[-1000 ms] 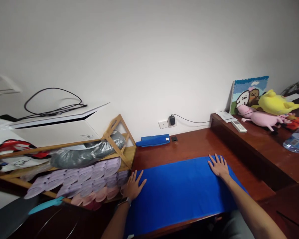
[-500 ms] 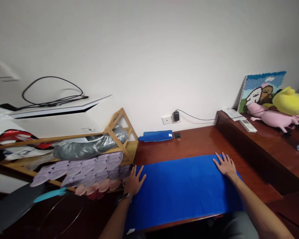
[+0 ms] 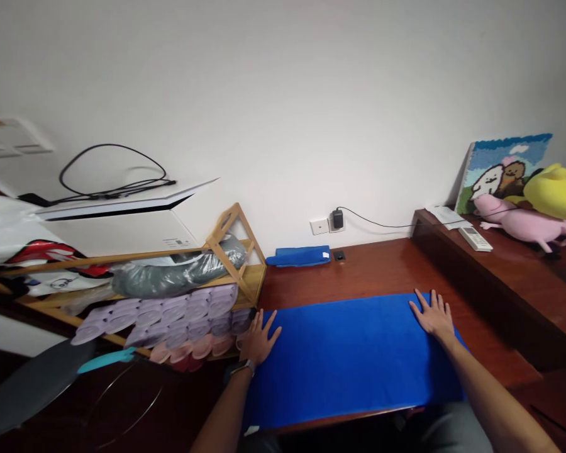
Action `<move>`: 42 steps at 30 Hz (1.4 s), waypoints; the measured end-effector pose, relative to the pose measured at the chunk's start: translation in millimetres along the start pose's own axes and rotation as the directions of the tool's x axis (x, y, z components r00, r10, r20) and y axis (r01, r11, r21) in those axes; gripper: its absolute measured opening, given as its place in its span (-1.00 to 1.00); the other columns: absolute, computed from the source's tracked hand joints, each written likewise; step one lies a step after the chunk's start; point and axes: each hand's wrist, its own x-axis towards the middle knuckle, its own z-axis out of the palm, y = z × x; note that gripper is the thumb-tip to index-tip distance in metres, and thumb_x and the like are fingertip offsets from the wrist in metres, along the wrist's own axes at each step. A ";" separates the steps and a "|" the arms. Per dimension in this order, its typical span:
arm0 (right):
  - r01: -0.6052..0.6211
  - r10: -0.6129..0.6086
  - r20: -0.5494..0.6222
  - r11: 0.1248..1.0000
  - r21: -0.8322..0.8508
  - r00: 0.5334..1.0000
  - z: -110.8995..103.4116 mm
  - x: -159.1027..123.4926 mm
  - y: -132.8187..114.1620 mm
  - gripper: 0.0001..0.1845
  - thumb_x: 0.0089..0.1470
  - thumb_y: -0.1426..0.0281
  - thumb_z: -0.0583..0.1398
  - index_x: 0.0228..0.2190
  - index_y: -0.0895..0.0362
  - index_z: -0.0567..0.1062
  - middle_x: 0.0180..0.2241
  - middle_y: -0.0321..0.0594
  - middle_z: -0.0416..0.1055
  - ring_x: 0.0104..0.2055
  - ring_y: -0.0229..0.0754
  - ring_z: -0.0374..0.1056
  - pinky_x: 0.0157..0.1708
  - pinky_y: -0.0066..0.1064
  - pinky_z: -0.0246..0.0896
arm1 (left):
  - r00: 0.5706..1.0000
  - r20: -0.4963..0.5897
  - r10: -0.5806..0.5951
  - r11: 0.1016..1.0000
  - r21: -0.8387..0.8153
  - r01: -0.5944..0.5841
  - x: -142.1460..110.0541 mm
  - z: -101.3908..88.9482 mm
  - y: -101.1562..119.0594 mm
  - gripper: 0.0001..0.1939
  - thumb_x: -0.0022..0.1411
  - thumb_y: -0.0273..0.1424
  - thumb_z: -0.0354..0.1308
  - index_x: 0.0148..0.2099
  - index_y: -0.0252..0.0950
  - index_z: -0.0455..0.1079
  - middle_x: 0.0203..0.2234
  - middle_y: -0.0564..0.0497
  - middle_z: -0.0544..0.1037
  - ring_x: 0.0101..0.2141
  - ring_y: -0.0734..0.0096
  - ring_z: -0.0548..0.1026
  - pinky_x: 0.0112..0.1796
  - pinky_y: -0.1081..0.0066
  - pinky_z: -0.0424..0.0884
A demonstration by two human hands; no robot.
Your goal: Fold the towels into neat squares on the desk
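Observation:
A blue towel [image 3: 353, 358] lies spread flat on the reddish-brown wooden desk [image 3: 368, 267], its near edge reaching the desk's front. My left hand [image 3: 260, 340], with a watch on the wrist, rests at the towel's far left corner, fingers spread. At the far right corner, my right hand [image 3: 434, 314] lies flat with its fingers apart. Neither hand grips anything. A small white tag shows at the towel's near left corner. Against the wall, a second blue towel [image 3: 297, 256] lies folded.
To the left stands a wooden rack [image 3: 238, 251] holding purple and pink slippers [image 3: 183, 308], with a white box [image 3: 122, 229] on top. A raised ledge on the right bears a remote control [image 3: 475, 239], a pink plush toy [image 3: 519, 220] and a picture [image 3: 504, 167]. A black charger [image 3: 338, 218] sits in the wall socket.
The whole view has shifted slightly, so the scene sits a little farther right. Both hands stay spread at the same towel corners.

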 end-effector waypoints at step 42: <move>0.320 -0.314 0.098 0.946 -0.051 0.944 0.7 -23.4 -94.2 -0.24 0.38 0.03 -0.20 0.47 0.07 -0.03 0.51 -0.13 -0.19 0.54 -0.03 -0.29 0.46 -0.05 -0.36 | 0.997 0.008 -0.083 0.993 -0.089 0.083 -2.5 8.4 1.8 -0.36 0.46 0.03 -0.07 0.48 0.04 0.11 0.51 -0.05 0.00 0.45 -0.04 -0.01 0.32 -0.02 0.13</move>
